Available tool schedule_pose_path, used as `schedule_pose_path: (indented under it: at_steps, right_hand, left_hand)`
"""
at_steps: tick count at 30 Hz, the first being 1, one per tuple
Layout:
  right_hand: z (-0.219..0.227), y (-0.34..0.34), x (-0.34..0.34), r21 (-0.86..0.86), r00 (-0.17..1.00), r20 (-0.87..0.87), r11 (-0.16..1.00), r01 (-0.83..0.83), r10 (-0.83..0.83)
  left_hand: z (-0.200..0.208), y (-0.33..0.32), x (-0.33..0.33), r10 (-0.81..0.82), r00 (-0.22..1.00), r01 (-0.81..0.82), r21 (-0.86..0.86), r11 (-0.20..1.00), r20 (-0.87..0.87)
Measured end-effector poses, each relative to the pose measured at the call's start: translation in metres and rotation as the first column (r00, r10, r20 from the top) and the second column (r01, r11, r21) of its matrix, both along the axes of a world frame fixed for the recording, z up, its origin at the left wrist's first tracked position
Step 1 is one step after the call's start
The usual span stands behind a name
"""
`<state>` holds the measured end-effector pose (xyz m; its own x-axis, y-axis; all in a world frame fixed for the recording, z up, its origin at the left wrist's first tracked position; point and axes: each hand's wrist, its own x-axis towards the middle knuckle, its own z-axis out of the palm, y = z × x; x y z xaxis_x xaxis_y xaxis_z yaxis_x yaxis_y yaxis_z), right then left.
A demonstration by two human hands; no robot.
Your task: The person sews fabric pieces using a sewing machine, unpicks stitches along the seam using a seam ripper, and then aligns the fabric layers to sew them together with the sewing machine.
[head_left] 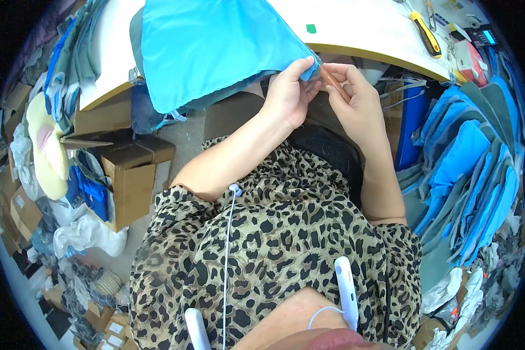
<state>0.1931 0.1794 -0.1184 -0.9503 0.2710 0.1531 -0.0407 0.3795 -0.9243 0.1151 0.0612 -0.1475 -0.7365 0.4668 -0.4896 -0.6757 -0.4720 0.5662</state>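
Observation:
A bright blue fabric piece (210, 52) with a grey layer under it lies over the table edge, its near part hanging down. My left hand (289, 96) pinches its right corner between thumb and fingers. Close against that corner, my right hand (356, 99) grips a slim tool with a reddish-brown handle (334, 83). The handle points down into my right palm. At the fabric corner the tool's tip is hidden, so I cannot tell whether it goes into the cloth.
The white table (361, 23) has a yellow edge. On it lie a small green scrap (311, 28) and a yellow-and-black-handled tool (426, 35). Blue and grey fabric pieces (461, 169) are piled at the right, more (70, 70) at the left. A cardboard box (133, 189) stands left of me.

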Motion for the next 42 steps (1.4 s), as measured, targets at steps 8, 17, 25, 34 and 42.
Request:
schedule_pose_path:
  at_steps: [8, 17, 25, 34, 42]
  right_hand:
    - [-0.002, -0.005, 0.005, -0.015, 0.999, 0.03, 0.999, 0.032, -0.031]
    - [-0.009, -0.009, 0.009, -0.036, 0.996, 0.005, 0.996, 0.084, -0.084]
    - [-0.012, -0.012, 0.015, 0.038, 0.993, 0.001, 0.993, 0.115, -0.116]
    - [-0.023, -0.014, 0.007, -0.033, 0.99, -0.07, 0.992, 0.118, -0.121]
    - [-0.018, -0.015, 0.017, -0.101, 0.996, -0.003, 0.991, 0.084, -0.085]
  left_hand:
    - [0.005, -0.001, 0.0, -0.042, 0.998, 0.04, 0.054, 0.998, 0.042]
    - [-0.01, -0.009, -0.002, -0.127, 0.992, 0.126, 0.016, 0.992, 0.02]
    - [-0.01, -0.013, 0.0, -0.149, 0.989, 0.149, -0.002, 0.989, 0.01]
    - [-0.015, -0.019, 0.006, -0.194, 0.981, 0.194, -0.038, 0.98, -0.001]
    - [-0.009, -0.023, 0.014, -0.117, 0.987, 0.115, -0.021, 0.993, -0.108]
